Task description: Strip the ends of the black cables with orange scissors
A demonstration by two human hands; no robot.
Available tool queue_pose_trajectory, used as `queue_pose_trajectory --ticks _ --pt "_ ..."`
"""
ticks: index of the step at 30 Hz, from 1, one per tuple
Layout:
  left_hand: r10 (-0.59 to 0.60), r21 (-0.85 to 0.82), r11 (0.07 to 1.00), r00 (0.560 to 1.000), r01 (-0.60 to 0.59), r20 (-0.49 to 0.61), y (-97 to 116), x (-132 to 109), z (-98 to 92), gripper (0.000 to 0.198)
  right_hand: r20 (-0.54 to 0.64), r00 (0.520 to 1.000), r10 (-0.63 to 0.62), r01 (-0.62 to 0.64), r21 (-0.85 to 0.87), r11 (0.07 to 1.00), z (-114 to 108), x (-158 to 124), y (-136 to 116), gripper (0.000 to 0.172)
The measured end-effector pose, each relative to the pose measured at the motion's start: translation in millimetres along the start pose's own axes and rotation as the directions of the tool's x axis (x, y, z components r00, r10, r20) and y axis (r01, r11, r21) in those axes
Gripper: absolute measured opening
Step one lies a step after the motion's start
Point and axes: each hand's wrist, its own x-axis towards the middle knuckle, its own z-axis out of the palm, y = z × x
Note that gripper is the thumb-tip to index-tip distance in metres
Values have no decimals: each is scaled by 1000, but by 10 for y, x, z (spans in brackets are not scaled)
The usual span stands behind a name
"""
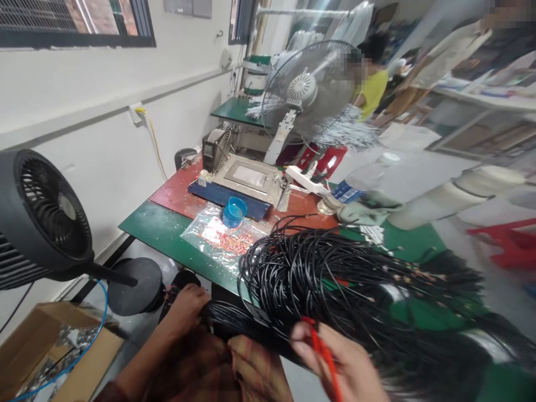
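A bundle of black cables (238,314) runs across my lap. My left hand (189,308) is closed around its left end, where small reddish tips poke out past the fingers. My right hand (345,357), blurred, is closed on a slim red tool (324,357); its working end is hidden, so its kind is unclear. Just beyond the right hand, a big heap of looped black cables (301,262) covers the table's near right part. Tiny red and orange pieces (230,240) lie on a clear plastic bag (196,231) beside a blue round dish (234,212).
A beige and blue heating device (247,178) sits on the red mat, a small fan (218,148) behind it. A bottle (364,178) and power strip (307,180) are at the back. A black fan (46,218) and cardboard box (96,357) stand left. People are beyond.
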Motion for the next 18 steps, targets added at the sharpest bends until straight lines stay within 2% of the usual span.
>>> queue_pose_trajectory --ticks 1,3,5,7,9,11,12,14,16,17,18 --pt "-11 13 1000 999 11 -50 52 -119 -158 22 93 993 -74 76 -26 997 79 40 -49 10" --pt "50 86 996 969 -30 -241 166 -354 -479 27 188 964 -190 199 -30 980 245 141 -143 29" --pt "180 189 976 887 -107 -425 275 -540 -736 30 249 935 -251 263 -14 965 423 250 -231 43" --pt "248 261 957 831 -129 -498 354 -636 -857 27 323 910 -260 266 26 963 615 332 -288 57" --pt "248 268 957 805 -115 -539 382 -630 -827 22 406 884 -231 234 43 971 816 366 -276 62" --pt "164 199 978 796 -56 -583 360 -555 -706 19 443 886 -136 166 -30 986 1019 360 -179 53" --pt "119 151 988 817 -40 -564 338 -514 -643 17 426 901 -80 126 -80 989 1115 349 -109 44" --pt "90 113 993 830 -33 -551 305 -478 -569 16 347 934 -84 110 -55 992 1271 327 38 32" --pt "103 136 990 822 -31 -560 317 -545 -599 21 289 949 -128 115 62 991 1347 322 139 25" --pt "105 148 989 806 -21 -582 343 -615 -648 31 275 952 -136 106 120 987 1346 328 161 23" --pt "56 96 995 811 1 -583 378 -700 -707 38 270 954 -128 85 167 982 1318 338 163 22"
